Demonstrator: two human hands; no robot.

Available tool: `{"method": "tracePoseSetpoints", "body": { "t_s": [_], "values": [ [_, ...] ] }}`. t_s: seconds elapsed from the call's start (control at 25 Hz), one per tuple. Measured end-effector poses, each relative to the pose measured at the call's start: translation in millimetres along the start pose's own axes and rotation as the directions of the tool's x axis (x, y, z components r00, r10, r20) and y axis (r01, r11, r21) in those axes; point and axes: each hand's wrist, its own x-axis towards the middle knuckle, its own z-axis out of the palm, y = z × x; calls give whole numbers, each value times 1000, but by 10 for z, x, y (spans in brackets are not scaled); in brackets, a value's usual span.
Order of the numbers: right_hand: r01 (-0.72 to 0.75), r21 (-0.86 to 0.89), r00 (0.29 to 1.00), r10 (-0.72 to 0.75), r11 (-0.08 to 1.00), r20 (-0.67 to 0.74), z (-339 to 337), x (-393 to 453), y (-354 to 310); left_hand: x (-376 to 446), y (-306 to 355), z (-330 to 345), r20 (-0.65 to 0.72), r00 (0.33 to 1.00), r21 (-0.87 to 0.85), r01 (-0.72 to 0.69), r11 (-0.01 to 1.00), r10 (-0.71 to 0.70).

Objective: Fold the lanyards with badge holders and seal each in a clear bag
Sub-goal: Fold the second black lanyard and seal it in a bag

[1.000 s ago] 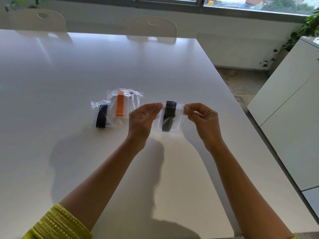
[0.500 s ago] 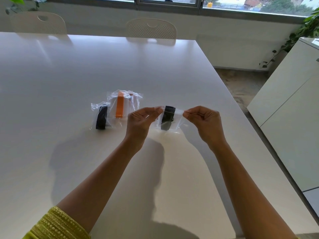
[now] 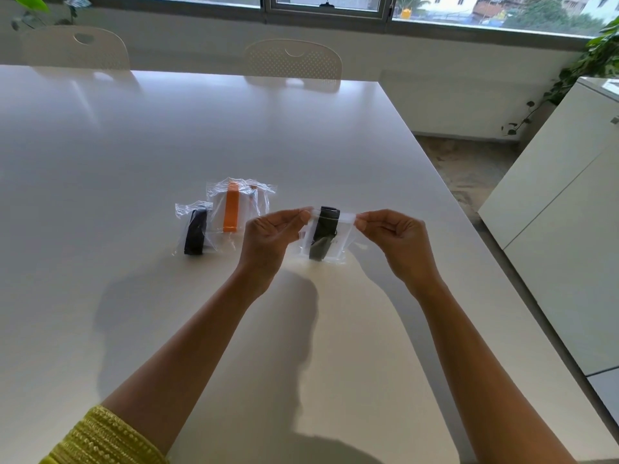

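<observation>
With both hands pinching its top corners, left hand (image 3: 268, 234) and right hand (image 3: 393, 234), I hold the clear bag (image 3: 326, 237) taut mid-counter (image 3: 134, 145) to press the seal; black lanyard (image 3: 322, 236) inside. Two bagged ones lie left.

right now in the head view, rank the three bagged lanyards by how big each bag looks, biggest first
1. Bag with the orange lanyard, largest.
2. Held bag with the black lanyard, pinched by the left hand and right hand; it is raised nearer the camera, so its rank is unsure.
3. Bag with the dark lanyard, smallest.
</observation>
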Motion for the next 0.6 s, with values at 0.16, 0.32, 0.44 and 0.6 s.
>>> {"method": "tracePoseSetpoints", "body": {
  "t_s": [0.16,0.32,0.44,0.6],
  "values": [
    [31,-103,998,-36,994,-44,61,13,25,4,-28,34,-53,998,46,-35,998,38],
    [26,-150,998,-33,988,-48,90,34,32,11,-12,52,-97,994,58,-43,997,48],
    [-6,-121,999,1,993,-41,99,42,90,11,-14,55,-77,997,30,-30,999,32],
    [-10,-84,999,12,996,31,96,34,118,-7,-38,33,-13,999,-37,43,998,-43]
  ]
}}
